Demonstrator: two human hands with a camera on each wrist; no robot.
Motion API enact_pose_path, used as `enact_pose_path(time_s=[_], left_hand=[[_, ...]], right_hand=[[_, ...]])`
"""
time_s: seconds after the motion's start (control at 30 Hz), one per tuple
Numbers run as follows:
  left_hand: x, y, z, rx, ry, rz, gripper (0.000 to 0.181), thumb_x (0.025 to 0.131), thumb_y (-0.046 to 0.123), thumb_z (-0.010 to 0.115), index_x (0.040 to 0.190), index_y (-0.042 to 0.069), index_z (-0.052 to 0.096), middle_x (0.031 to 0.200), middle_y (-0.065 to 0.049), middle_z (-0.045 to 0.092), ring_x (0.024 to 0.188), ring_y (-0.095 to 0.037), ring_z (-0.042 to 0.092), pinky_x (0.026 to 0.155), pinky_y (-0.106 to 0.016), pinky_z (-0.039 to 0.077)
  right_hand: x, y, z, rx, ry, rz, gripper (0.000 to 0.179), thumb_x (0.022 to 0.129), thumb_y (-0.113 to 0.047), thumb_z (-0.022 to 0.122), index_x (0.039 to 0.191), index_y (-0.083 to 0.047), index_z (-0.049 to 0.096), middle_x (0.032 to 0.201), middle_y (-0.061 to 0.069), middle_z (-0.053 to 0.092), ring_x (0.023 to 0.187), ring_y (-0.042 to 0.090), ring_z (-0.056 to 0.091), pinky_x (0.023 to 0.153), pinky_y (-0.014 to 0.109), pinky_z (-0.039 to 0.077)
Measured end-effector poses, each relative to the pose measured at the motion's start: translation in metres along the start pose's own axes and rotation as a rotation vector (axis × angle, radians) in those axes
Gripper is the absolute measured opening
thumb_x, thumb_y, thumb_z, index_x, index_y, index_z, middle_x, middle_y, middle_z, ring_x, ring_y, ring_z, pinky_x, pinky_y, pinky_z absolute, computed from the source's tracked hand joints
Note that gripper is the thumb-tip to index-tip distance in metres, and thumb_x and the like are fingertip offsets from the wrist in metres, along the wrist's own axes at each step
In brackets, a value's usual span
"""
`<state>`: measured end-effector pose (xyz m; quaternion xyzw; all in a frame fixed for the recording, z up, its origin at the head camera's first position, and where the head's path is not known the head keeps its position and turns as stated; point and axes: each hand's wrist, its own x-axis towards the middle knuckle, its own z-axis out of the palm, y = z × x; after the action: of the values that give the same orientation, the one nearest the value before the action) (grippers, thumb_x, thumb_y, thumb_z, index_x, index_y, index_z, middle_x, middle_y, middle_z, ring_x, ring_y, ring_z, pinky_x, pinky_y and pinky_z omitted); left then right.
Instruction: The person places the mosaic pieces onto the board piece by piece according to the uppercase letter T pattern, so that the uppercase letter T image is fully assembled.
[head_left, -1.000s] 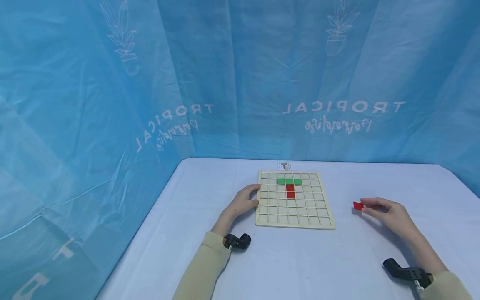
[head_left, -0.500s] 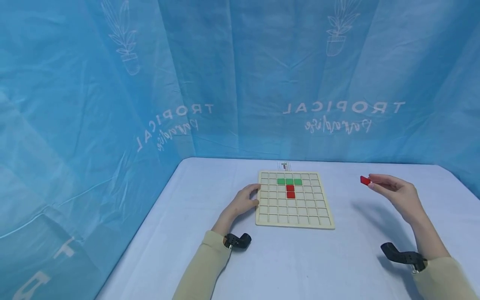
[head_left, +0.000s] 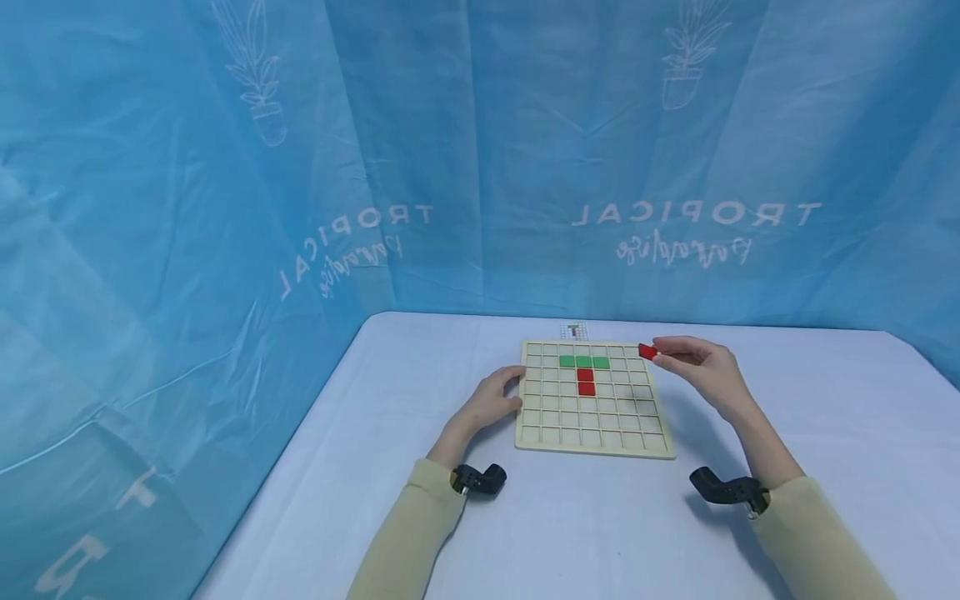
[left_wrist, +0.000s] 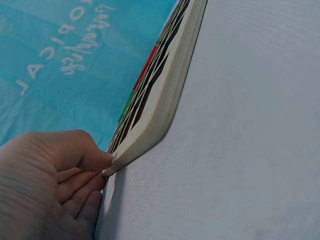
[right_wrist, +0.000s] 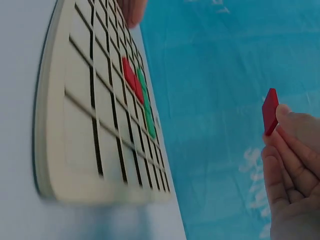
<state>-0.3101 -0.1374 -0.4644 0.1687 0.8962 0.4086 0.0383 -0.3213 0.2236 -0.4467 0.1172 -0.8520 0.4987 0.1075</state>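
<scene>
A pale gridded board (head_left: 592, 452) lies on the white table. Three green tiles (head_left: 584, 362) form a row in its upper part, with two red tiles (head_left: 586, 382) in a column below the middle one. My left hand (head_left: 489, 400) touches the board's left edge, thumb and forefinger apart along it. In the left wrist view, my thumb (left_wrist: 92, 152) meets the board's edge. Above the board's upper right corner, my right hand (head_left: 701, 367) pinches a red tile (right_wrist: 270, 111) between thumb and fingers; the tile is raised and tilted, apart from the board.
A small printed card (head_left: 573, 331) with a grid pattern lies just behind the board. Blue curtains (head_left: 525, 167) hang behind the table (head_left: 555, 533) and along its left side. Black wrist cameras (head_left: 480, 480) are strapped to both wrists.
My right hand lifts the red tile off the table and carries it left to the board's upper right corner. My left hand stays at the board's edge.
</scene>
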Motion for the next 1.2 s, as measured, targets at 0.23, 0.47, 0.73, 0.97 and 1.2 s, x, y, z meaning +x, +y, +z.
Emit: enact_pose_path(time_s=[0.23,0.47,0.73,0.97,1.2], left_hand=[[0.001,-0.001,0.0,-0.006,0.004,-0.003,0.06,0.083,0.003,0.058,0.141,0.003,0.042,0.144,-0.01,0.04,0.135,-0.023,0.032,0.111,-0.036,0.028],[0.0,-0.002,0.001,-0.008,0.004,-0.01,0.059,0.084,0.003,0.058,0.141,0.003,0.041,0.145,-0.009,0.04,0.136,-0.022,0.032,0.111,-0.035,0.027],[0.0,0.001,0.0,-0.012,0.0,-0.004,0.059,0.085,0.003,0.058,0.141,0.003,0.041,0.145,-0.011,0.04,0.136,-0.024,0.032,0.111,-0.036,0.027],[0.0,-0.001,0.0,-0.014,0.001,-0.01,0.059,0.085,0.002,0.058,0.141,0.003,0.041,0.145,-0.011,0.04,0.136,-0.023,0.032,0.111,-0.035,0.027],[0.0,0.002,-0.002,-0.012,-0.005,-0.004,0.059,0.085,0.002,0.058,0.141,0.003,0.041,0.145,-0.011,0.04,0.136,-0.023,0.032,0.111,-0.035,0.027]], right_hand=[[0.012,0.008,0.037,0.039,-0.035,-0.045,0.049,0.081,-0.053,0.066,0.119,-0.02,0.066,0.115,0.001,0.065,0.099,0.015,0.062,0.081,0.025,0.053],[-0.006,-0.052,0.051,0.051,-0.115,0.0,0.047,0.085,-0.038,0.069,0.119,-0.007,0.065,0.117,0.008,0.064,0.1,0.018,0.063,0.08,0.025,0.054],[-0.012,-0.052,0.066,0.029,-0.118,-0.009,0.04,0.084,-0.026,0.072,0.116,-0.003,0.066,0.112,0.009,0.066,0.1,0.023,0.062,0.08,0.028,0.054],[-0.016,-0.033,0.079,-0.046,-0.177,-0.044,0.035,0.083,-0.026,0.073,0.112,-0.009,0.069,0.112,0.007,0.066,0.097,0.021,0.063,0.085,0.036,0.052],[-0.022,-0.024,0.084,-0.042,-0.186,-0.085,0.035,0.08,-0.029,0.075,0.11,-0.012,0.071,0.108,0.002,0.067,0.097,0.019,0.064,0.084,0.035,0.053]])
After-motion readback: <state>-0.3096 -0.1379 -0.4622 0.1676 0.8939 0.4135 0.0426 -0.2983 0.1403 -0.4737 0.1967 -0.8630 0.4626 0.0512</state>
